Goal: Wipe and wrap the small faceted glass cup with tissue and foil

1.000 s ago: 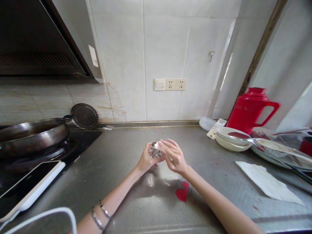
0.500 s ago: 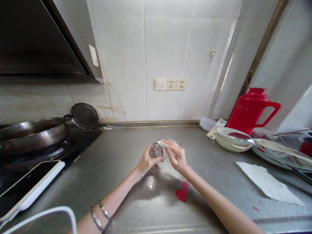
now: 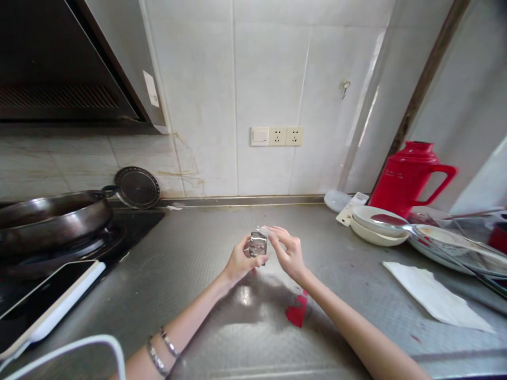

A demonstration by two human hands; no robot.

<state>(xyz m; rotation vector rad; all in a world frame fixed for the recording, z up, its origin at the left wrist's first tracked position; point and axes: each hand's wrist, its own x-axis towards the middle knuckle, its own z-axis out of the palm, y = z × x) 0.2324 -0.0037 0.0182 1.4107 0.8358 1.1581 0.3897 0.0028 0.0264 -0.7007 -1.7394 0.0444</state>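
A small clear, shiny container (image 3: 258,246), perhaps wrapped in film, is held above the metal counter by my left hand (image 3: 241,261), thumb in front and fingers behind. My right hand (image 3: 288,251) is at its upper right corner, fingers pinched on a piece of clear film (image 3: 263,230). Below the hands a torn red scrap (image 3: 297,311) lies on the counter (image 3: 222,338).
A pan (image 3: 55,219) sits on the stove at left, near a phone (image 3: 47,303) with a white cable. At right are a red thermos (image 3: 410,179), stacked bowls (image 3: 378,234), plates (image 3: 455,248) and a white paper sheet (image 3: 438,298).
The small container has turned slightly and shifted a little to the right in my left hand. My right hand has barely moved.
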